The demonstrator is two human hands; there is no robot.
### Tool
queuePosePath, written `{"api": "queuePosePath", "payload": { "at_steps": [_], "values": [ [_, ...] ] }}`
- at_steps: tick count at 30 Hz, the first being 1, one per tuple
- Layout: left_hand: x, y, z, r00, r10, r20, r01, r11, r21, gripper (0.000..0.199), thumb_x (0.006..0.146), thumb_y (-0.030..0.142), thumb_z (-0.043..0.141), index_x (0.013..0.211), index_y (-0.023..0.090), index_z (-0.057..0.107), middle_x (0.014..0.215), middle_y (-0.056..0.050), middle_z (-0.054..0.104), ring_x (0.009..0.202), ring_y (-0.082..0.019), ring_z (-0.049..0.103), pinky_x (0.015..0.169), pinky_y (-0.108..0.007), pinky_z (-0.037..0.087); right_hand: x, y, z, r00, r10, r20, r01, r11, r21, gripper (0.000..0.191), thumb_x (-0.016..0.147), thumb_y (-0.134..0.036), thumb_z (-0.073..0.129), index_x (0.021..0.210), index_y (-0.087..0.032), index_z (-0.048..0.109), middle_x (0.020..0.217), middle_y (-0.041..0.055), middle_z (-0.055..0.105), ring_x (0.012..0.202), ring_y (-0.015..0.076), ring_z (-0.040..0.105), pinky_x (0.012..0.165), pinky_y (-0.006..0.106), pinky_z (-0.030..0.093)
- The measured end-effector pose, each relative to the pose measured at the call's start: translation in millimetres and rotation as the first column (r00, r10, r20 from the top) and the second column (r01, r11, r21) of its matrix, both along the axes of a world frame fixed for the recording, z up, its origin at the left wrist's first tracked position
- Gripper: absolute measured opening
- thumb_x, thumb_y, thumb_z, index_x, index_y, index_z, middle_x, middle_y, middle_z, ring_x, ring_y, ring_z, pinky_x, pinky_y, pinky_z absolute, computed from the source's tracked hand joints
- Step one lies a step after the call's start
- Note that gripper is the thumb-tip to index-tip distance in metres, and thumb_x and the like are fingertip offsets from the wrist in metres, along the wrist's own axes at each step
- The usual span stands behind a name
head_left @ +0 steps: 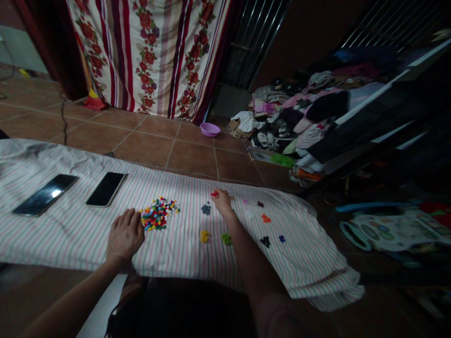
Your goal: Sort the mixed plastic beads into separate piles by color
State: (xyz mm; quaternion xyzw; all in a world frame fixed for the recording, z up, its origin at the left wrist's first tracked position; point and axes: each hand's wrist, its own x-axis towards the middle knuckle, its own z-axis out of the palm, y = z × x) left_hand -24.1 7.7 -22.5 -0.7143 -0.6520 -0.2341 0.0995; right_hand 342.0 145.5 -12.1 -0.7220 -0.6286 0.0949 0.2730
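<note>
My left hand lies palm down on the striped cloth, fingers stretched out, right beside a mixed pile of small colourful pieces. Farther out, my right hand has its fingers pinched together at small red pieces. How many red pieces there are is too small to tell. Close to it sits a grey cluster. Nearer me are a yellow cluster and a light green cluster. Right of my forearm lie orange, black, blue, maroon, pink and white pieces.
Two phones, one dark and one in a pale case, lie at the left of the cloth. Beyond the table's edge, a purple basin stands on the tiled floor. Heaped clothes fill the back right.
</note>
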Motion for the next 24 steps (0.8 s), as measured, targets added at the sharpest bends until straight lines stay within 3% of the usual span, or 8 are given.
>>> {"api": "queuePosePath", "payload": {
  "at_steps": [4,15,20,24],
  "values": [
    [0.5,-0.1,-0.3,1.000,0.009,-0.023,-0.009,1.000,0.005,0.038,0.091,0.028,0.041,0.119,0.016,0.062,0.129,-0.017,0.065,0.126,-0.031,0.056,0.106,-0.048,0.039,-4.3,6.0,2.5,0.998,0.053,0.039,-0.053,0.999,-0.005,0.015,0.076,-0.013,0.066,0.086,-0.018,0.075,0.085,0.0070,0.069,0.081,0.0188,0.063,0.082,0.029,0.049],
    [1.1,-0.2,2.4,0.998,0.019,-0.053,-0.019,1.000,0.005,0.038,0.093,0.028,0.038,0.117,0.012,0.064,0.129,-0.019,0.065,0.126,-0.031,0.056,0.105,-0.047,0.041,-13.0,18.5,2.2,0.996,0.089,-0.002,-0.089,0.996,0.025,0.021,0.077,-0.012,0.062,0.091,-0.018,0.075,0.090,0.0065,0.069,0.085,0.0185,0.063,0.087,0.031,0.050],
    [1.6,-0.6,3.2,0.999,0.022,-0.050,-0.021,1.000,0.004,0.038,0.093,0.028,0.039,0.117,0.013,0.064,0.129,-0.019,0.065,0.127,-0.031,0.056,0.105,-0.047,0.040,-13.3,14.2,3.4,0.996,0.067,-0.052,-0.066,0.997,0.030,0.032,0.075,-0.013,0.062,0.105,-0.018,0.073,0.093,0.0061,0.068,0.081,0.0174,0.063,0.085,0.032,0.051],
    [1.6,-0.6,3.0,0.999,0.016,-0.037,-0.016,1.000,0.000,0.039,0.092,0.028,0.039,0.118,0.013,0.064,0.130,-0.019,0.065,0.127,-0.032,0.056,0.105,-0.048,0.040,-12.5,-0.8,3.6,0.996,0.048,-0.071,-0.040,0.994,0.103,0.033,0.078,-0.012,0.056,0.106,-0.020,0.072,0.094,0.0062,0.068,0.088,0.0189,0.063,0.088,0.033,0.050]
  ]
}}
